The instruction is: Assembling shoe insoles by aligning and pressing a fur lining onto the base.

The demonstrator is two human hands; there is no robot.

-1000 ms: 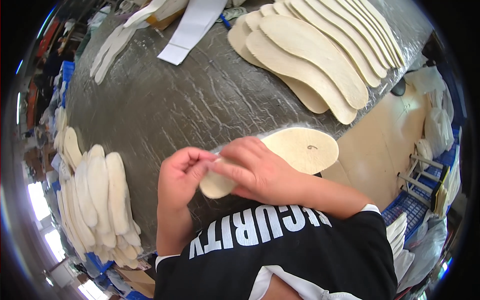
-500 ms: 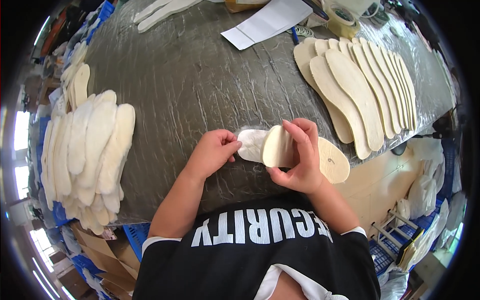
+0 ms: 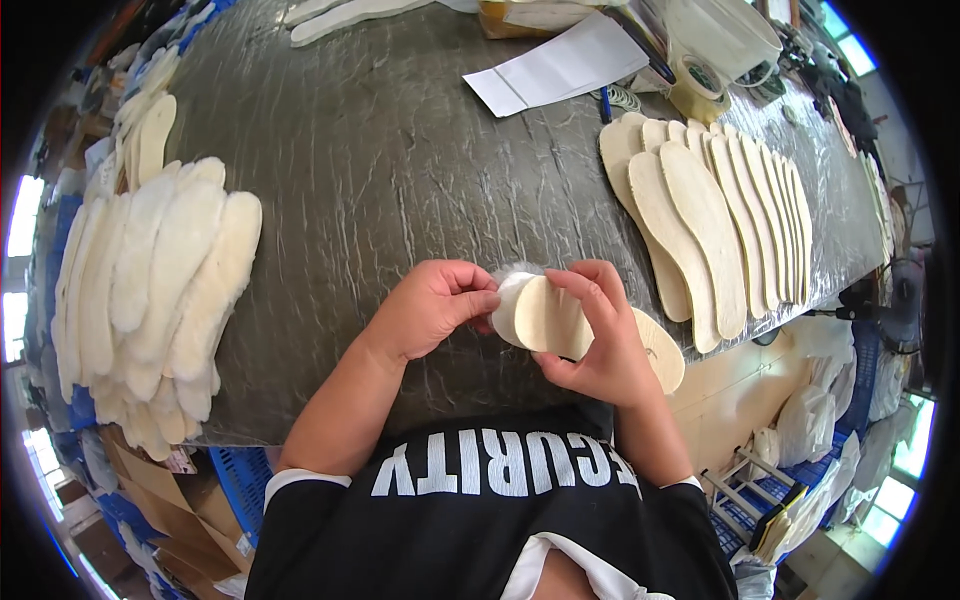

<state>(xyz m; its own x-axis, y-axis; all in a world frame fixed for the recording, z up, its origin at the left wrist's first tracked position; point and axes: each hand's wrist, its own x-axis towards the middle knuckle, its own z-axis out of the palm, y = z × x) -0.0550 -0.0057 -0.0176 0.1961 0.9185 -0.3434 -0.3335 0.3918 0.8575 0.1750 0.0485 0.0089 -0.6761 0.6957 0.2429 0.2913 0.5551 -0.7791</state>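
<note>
Near the table's front edge my right hand (image 3: 608,340) grips a cream insole (image 3: 548,312) between thumb and fingers. The insole's near part bends up, and its other end comes out beyond my hand over the table edge. Against it lies a white insole (image 3: 507,300) with fluffy wool along its far edge. My left hand (image 3: 438,308) pinches the tip of this white insole between thumb and forefinger. Where the two layers meet under my right hand is hidden.
Fluffy insoles (image 3: 180,260) are heaped at the left. Flat cream insoles (image 3: 700,240) lie fanned in an overlapping row at the right. Farther back are white paper (image 3: 560,65), a tape roll (image 3: 700,85) and a white bucket (image 3: 725,35).
My left hand has come closer to my right hand. Less of the white insole shows, and the cream insole's bent end now covers more of it. The view has shifted slightly.
</note>
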